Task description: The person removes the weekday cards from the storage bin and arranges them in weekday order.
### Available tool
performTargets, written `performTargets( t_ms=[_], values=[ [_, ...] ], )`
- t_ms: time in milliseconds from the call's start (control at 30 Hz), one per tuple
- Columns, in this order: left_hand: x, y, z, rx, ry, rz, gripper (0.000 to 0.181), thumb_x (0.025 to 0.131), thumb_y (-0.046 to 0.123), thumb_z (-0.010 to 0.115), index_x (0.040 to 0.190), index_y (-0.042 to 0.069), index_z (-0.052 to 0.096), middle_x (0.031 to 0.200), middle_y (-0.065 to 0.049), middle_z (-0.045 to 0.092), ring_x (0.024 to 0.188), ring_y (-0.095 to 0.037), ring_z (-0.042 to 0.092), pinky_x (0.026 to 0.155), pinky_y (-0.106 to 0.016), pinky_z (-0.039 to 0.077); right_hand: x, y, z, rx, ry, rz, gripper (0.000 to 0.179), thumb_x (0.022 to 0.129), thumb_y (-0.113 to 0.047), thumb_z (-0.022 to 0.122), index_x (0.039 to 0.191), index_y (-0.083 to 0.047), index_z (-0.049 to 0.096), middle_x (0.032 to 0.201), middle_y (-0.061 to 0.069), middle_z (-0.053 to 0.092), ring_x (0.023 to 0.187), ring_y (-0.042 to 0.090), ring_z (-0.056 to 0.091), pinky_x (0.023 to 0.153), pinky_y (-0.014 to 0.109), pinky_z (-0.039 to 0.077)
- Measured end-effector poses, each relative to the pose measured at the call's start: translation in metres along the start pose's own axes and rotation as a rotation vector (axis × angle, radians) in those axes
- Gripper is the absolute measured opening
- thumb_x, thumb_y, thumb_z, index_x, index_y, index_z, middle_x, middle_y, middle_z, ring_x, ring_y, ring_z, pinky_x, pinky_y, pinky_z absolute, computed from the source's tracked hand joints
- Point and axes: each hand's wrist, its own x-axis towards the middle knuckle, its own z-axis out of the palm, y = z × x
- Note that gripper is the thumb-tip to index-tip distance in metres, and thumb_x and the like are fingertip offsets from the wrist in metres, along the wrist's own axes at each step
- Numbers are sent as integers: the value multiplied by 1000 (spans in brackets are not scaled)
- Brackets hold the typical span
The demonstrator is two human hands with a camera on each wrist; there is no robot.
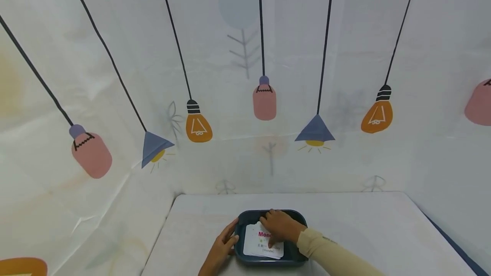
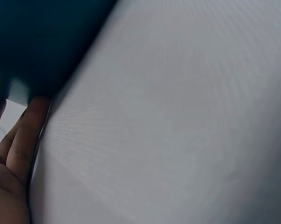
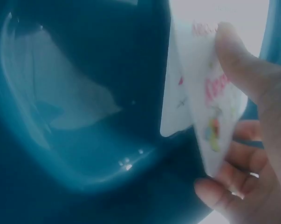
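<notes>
A dark teal tray (image 1: pixel 268 262) with rounded corners sits on the white table, holding a small stack of white cards (image 1: pixel 251 242). The top card carries pink lettering that starts "Mon", with smaller print below. My left hand (image 1: pixel 222 244) rests against the tray's left side; in the left wrist view its extended fingers (image 2: pixel 26 147) touch the tray wall (image 2: pixel 33 42). Reaching in from the right, my right hand (image 1: pixel 283 226) pinches a card (image 3: pixel 212 126) between thumb and fingers. In the right wrist view that card bends up at one end, with another card (image 3: pixel 174 105) beneath it.
The white table (image 1: pixel 368 229) spreads around the tray. Behind it and at the left hangs a pale sheet (image 1: pixel 230 161) printed with lamps and bulbs. The tray's glossy floor (image 3: pixel 135 84) shows a reflection beside the cards.
</notes>
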Motion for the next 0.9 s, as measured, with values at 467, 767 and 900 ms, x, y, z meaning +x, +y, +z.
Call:
performTargets(
  t_ms=[467, 767, 900],
  values=[
    [5, -5, -4, -4, -23, 104, 51, 94, 29, 52, 143, 30, 36, 152, -14, 28, 134, -39, 33, 75, -36, 55, -13, 30, -12, 819, 94, 155, 42, 78, -22, 73, 116, -9, 63, 99, 0, 60, 78, 4, 48, 64, 18, 43],
    [5, -6, -4, -9, -21, 115, 51, 95, 27, 51, 143, 29, 35, 151, -14, 29, 132, -39, 37, 73, -35, 55, -34, 44, -4, 1144, 248, 374, 23, 80, -37, 69, 97, -22, 67, 108, 0, 64, 87, 14, 56, 72, 29, 47],
    [4, -6, -2, -12, -24, 120, 51, 95, 28, 51, 143, 29, 35, 151, -13, 30, 134, -39, 34, 73, -35, 55, -49, 50, 1, 1304, 253, 428, 31, 82, -31, 69, 109, -16, 66, 119, 11, 60, 83, 16, 57, 64, 25, 49]
  ],
)
